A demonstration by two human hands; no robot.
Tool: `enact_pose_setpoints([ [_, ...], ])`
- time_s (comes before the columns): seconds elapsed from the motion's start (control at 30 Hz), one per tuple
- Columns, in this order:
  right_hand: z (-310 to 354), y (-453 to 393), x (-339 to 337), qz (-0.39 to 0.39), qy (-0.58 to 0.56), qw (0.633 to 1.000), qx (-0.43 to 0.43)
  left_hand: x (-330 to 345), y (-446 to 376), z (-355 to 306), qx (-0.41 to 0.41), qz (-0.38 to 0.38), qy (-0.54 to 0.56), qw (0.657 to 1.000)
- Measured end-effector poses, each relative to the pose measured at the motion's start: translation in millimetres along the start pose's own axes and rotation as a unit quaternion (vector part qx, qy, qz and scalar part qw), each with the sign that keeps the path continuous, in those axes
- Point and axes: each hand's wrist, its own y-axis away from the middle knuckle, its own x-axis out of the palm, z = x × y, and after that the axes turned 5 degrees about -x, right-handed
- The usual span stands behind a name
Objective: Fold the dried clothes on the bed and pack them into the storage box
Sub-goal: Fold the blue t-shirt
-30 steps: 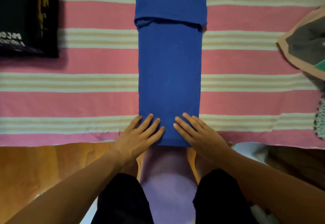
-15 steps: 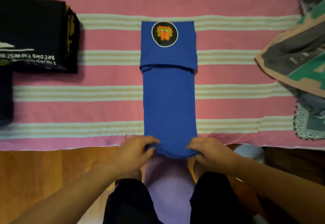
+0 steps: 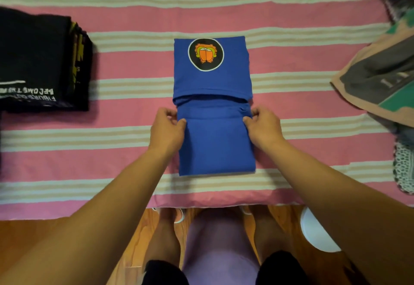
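Lying at centre frame on the striped bed (image 3: 291, 11), the blue shirt (image 3: 216, 141) appears soft, light and limp; left hand (image 3: 167, 128) and right hand (image 3: 264, 126) pinch its folded edge corners, the sensible hold.

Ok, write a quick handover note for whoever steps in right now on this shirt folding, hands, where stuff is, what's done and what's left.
Left hand and right hand: each pinches a side of the blue T-shirt's folded-up bottom edge.
Blue T-shirt: on the striped bedspread, narrowed to a strip, top flap with the round logo folded down, bottom half folded up just short of that flap.
Folded black clothes are stacked at far left; unfolded laundry lies at right.
Left: finish this fold, fold the rest, pack everything. No storage box is in view.
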Motion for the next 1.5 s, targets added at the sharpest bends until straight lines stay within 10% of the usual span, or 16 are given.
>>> enact_pose_setpoints([
  [0.23,0,15,-4,0.0,-0.062,0.997,0.036,4,18,27,-0.067,-0.003,0.097,0.993],
  [0.7,-60,128,12,0.069,0.03,0.993,0.089,13,100,96,-0.11,-0.008,-0.043,0.993],
  [1.0,-23,66,5,-0.04,0.015,0.997,-0.065,0,40,50,0.201,-0.037,-0.234,0.95],
  [1.5,-27,56,11,-0.092,0.03,0.992,-0.075,1,21,47,0.134,-0.036,-0.196,0.971],
])
